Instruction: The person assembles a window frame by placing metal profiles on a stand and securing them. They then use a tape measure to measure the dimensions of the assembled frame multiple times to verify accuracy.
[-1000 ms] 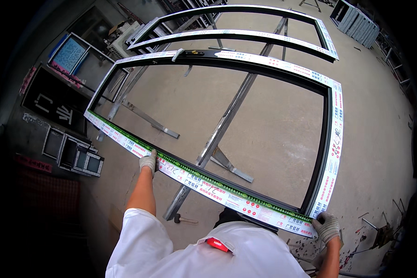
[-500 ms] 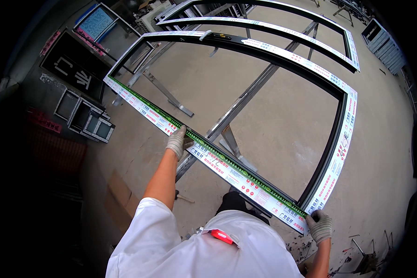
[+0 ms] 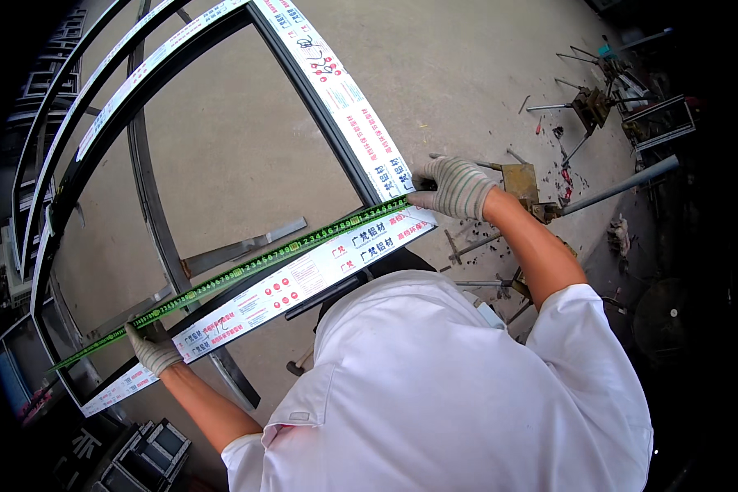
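Note:
A large rectangular aluminium frame [image 3: 307,275], black with white printed protective film, lies across metal supports in front of me. A green tape measure blade [image 3: 258,263] stretches along its near side, lying at the frame near my right hand and standing away from it towards the left. My left hand [image 3: 153,353], in a striped work glove, is closed on the blade beside the near rail; its fingertips are partly hidden. At the frame's right corner, my gloved right hand [image 3: 455,187] pinches the blade's end, fingers bent.
Further frames with white film [image 3: 78,111] lie beyond this one. A steel support bar [image 3: 145,180] passes beneath. A hammer [image 3: 298,366] rests on the floor near me. Metal stands [image 3: 521,184] and a long pipe [image 3: 623,184] are at the right, with small frames [image 3: 152,455] at lower left.
My view has swung to the right and closer to the near corner. My left hand has brought the blade away from the near rail; the right hand stays at the corner.

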`<state>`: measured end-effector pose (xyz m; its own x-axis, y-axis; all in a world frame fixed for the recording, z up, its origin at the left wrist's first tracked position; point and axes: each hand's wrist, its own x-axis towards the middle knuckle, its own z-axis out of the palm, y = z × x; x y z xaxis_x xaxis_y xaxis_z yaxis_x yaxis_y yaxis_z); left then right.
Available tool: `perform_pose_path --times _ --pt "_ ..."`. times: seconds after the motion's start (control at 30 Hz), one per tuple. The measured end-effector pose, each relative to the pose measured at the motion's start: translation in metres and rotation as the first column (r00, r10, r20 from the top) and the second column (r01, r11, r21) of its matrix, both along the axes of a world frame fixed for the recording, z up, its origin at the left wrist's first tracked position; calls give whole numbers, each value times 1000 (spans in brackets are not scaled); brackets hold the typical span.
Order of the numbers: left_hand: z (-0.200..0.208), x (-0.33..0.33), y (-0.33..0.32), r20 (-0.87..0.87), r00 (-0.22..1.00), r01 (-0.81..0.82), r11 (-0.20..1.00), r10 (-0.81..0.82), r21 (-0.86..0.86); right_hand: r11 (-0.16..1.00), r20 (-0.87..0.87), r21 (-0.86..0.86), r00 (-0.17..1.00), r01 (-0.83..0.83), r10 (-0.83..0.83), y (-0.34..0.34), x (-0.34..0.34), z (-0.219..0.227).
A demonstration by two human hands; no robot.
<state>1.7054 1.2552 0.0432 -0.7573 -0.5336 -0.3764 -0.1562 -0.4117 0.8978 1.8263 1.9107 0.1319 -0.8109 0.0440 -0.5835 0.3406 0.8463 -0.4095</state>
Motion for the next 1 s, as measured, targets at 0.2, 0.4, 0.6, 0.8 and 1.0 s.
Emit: perform_pose_path --times 0.2,0.4,0.6,0.8,1.0 --pt "28 -32 20 -31 999 17 1000 -18 -8 1000 -86 23 996 15 -13 25 -3 -7" --pt "45 -34 87 -115 991 68 996 -74 -51 1000 -82 -19 997 -14 12 73 -21 -14" --pt "55 -18 218 -93 995 21 993 -32 -113 997 -155 -57 987 -50 41 158 -40 -28" --pt "47 -8 314 -77 997 -35 993 26 -116 989 -150 -145 988 1 -23 244 -47 -42" --pt "63 -16 393 -56 997 -64 985 56 -159 994 -204 -103 979 -48 26 306 -59 -39"
